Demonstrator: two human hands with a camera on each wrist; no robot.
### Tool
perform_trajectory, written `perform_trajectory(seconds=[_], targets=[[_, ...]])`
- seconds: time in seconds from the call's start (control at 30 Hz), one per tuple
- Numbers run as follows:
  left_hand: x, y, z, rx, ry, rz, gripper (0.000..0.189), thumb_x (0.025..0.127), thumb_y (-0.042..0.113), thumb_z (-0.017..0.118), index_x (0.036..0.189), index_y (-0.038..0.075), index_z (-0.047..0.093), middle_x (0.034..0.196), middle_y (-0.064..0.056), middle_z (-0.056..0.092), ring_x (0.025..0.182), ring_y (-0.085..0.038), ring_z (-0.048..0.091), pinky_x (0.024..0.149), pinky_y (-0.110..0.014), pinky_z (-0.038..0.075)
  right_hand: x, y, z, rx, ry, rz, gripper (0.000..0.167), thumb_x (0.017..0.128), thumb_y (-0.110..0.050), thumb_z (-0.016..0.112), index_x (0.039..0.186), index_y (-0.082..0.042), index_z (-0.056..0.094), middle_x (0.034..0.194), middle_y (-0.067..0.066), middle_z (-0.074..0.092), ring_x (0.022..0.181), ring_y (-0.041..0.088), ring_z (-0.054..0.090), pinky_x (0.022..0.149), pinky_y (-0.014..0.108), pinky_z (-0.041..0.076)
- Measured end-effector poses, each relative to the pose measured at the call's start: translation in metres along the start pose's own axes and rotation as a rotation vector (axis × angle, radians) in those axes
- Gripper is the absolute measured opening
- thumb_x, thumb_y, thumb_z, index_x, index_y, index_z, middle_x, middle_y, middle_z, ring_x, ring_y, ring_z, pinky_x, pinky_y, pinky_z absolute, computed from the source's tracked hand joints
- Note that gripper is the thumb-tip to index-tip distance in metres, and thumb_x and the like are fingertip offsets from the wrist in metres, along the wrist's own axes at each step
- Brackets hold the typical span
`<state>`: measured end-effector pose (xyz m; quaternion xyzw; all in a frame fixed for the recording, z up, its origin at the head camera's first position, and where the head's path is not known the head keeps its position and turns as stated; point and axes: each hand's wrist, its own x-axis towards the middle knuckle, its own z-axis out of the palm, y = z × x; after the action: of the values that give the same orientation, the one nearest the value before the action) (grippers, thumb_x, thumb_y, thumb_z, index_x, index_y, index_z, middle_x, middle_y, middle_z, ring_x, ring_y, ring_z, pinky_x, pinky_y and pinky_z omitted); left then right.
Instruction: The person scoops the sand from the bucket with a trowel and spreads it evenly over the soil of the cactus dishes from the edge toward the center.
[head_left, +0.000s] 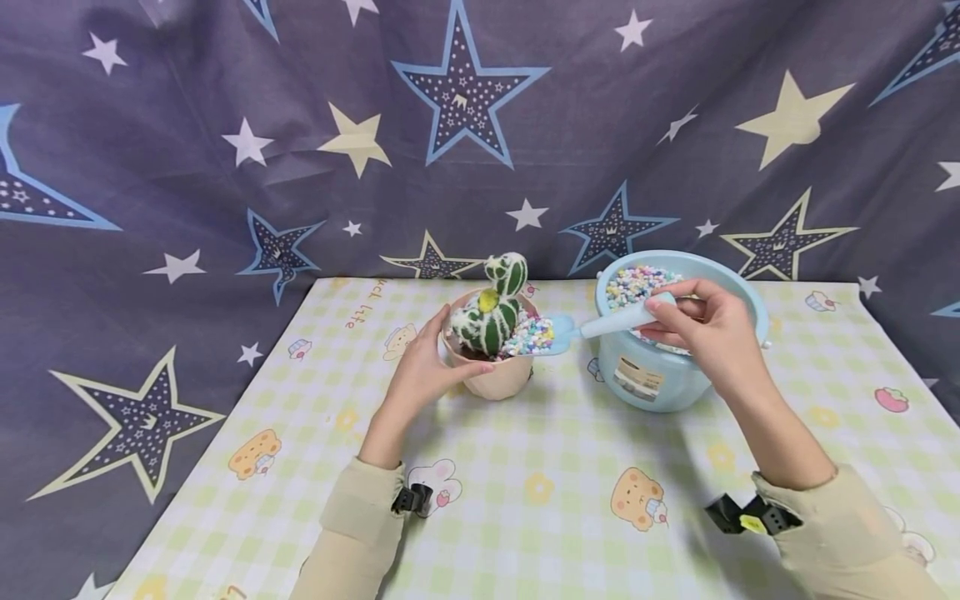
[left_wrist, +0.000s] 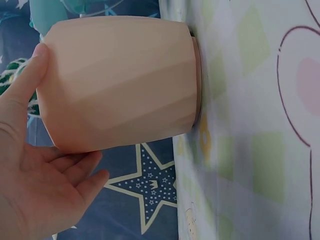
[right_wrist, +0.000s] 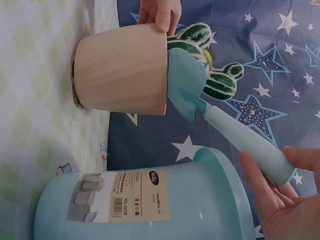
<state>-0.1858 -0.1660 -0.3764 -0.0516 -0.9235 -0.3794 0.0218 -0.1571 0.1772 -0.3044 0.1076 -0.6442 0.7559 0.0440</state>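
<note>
A potted cactus (head_left: 491, 332), green with white fuzz and a yellow flower, stands in a pale pink flower pot (head_left: 498, 383). My left hand (head_left: 429, 367) holds the pot at its left side, thumb at the front of the rim and fingers round the far side. My right hand (head_left: 708, 329) grips the handle end of a light blue trowel (head_left: 618, 320). Its blade (right_wrist: 186, 82) lies at the pot's rim beside the cactus, bearing small multicoloured pebbles (head_left: 534, 336). In the right wrist view the blade's underside hides part of the cactus.
A light blue bucket (head_left: 651, 387) with a label, holding many pastel pebbles (head_left: 637, 283), stands right of the pot, under my right hand. The checked tablecloth (head_left: 540, 533) covers the table. A dark star-patterned curtain (head_left: 300, 67) hangs right behind it.
</note>
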Motion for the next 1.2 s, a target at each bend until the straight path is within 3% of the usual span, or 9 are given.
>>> perform_trajectory(seconds=[0.7,0.97,1.07,1.2], targets=[[-0.006,0.008,0.005,0.131,0.052,-0.028,0.122,0.07,0.067,0.079,0.16,0.011,0.019,0.162,-0.015,0.033,0.144,-0.041,0.039,0.115,-0.057,0.039,-0.002,-0.003,0.011,-0.094,0.033,-0.049,0.008,0.093,-0.002,0.067,0.095,-0.006,0.06,0.079,-0.007,0.076,0.069,0.007,0.075,0.069,0.024,0.061],[-0.009,0.012,0.006,0.147,0.063,-0.039,0.119,0.07,0.069,0.077,0.161,0.019,0.019,0.163,-0.013,0.03,0.143,-0.041,0.04,0.112,-0.058,0.041,-0.003,-0.004,0.014,-0.157,0.036,-0.06,0.01,0.093,-0.004,0.068,0.096,-0.005,0.059,0.079,-0.009,0.076,0.069,0.006,0.074,0.069,0.023,0.061],[-0.007,0.007,0.003,0.102,0.041,-0.011,0.119,0.071,0.066,0.079,0.161,0.016,0.019,0.164,-0.014,0.029,0.145,-0.04,0.038,0.116,-0.058,0.038,-0.003,-0.005,0.015,-0.186,0.033,-0.07,0.01,0.093,-0.004,0.069,0.096,-0.006,0.059,0.079,-0.01,0.075,0.069,0.006,0.074,0.069,0.023,0.062],[0.002,-0.004,-0.003,0.004,-0.042,0.037,0.12,0.073,0.058,0.082,0.161,0.012,0.016,0.165,-0.013,0.024,0.149,-0.038,0.03,0.121,-0.057,0.029,-0.004,-0.006,0.015,-0.217,0.038,-0.073,0.009,0.093,-0.006,0.069,0.095,-0.006,0.06,0.079,-0.01,0.075,0.069,0.005,0.074,0.069,0.023,0.061]])
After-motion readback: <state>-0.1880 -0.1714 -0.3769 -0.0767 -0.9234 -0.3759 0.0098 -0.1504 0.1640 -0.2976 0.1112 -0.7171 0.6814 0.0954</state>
